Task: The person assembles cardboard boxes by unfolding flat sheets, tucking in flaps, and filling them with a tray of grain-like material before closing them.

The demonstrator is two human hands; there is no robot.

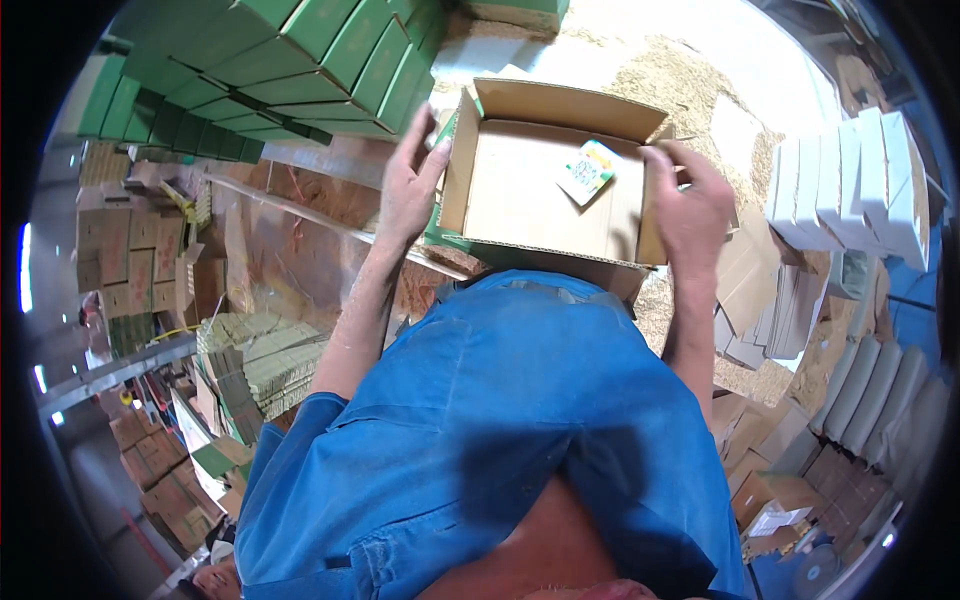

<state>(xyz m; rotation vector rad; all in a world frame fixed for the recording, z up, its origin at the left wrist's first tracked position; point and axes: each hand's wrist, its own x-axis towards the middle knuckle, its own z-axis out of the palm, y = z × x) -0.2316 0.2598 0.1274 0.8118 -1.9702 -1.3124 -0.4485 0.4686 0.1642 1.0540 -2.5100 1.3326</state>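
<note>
An open cardboard box [530, 218] is in front of my waist, brown inside with its flaps raised. On its floor lies a small white, green and yellow printed card [588, 172]. My left hand [408, 195] is beside the box's left wall, fingers stretched out and thumb apart, with nothing in it. At the right wall my right hand [694, 205] is closed, its thumb and bent fingers at the edge of the cardboard. The undersides of the right fingers are partly hidden.
Green cartons [330, 60] are stacked high at the far left. White cartons [850, 180] stand in a row at the right, above flattened cardboard [750, 275]. Wood shavings [680, 85] cover part of the far surface. More flat cardboard [285, 355] is stacked to the left.
</note>
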